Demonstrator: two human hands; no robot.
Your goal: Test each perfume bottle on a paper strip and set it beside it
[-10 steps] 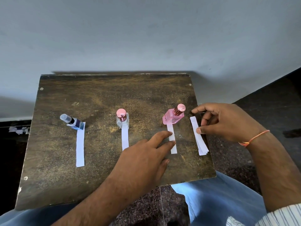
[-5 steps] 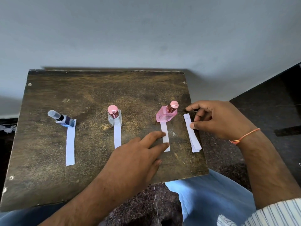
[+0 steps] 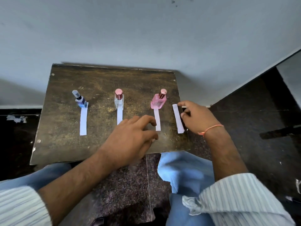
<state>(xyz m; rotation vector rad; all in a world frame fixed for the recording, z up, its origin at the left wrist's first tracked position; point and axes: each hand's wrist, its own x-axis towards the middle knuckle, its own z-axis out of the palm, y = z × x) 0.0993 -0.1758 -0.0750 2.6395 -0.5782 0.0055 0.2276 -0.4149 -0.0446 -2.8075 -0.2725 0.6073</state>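
Both arms are in a shirt with thin grey-and-white stripes, the left sleeve (image 3: 17, 204) and the right sleeve (image 3: 241, 201) pushed up so the forearms are bare. There's a thin orange thread bracelet (image 3: 210, 128) tied round the right wrist, little knot sticking out. Light blue jeans (image 3: 184, 170) cover the legs down below.

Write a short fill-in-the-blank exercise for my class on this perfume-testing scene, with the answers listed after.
1. ____ bottles stand on the board.
2. The pink bottle stands farthest ____ in the row.
3. The clear bottle has a ____ cap.
4. The spare strips lie next to the ____ hand.

Answers: three; right; pink; right
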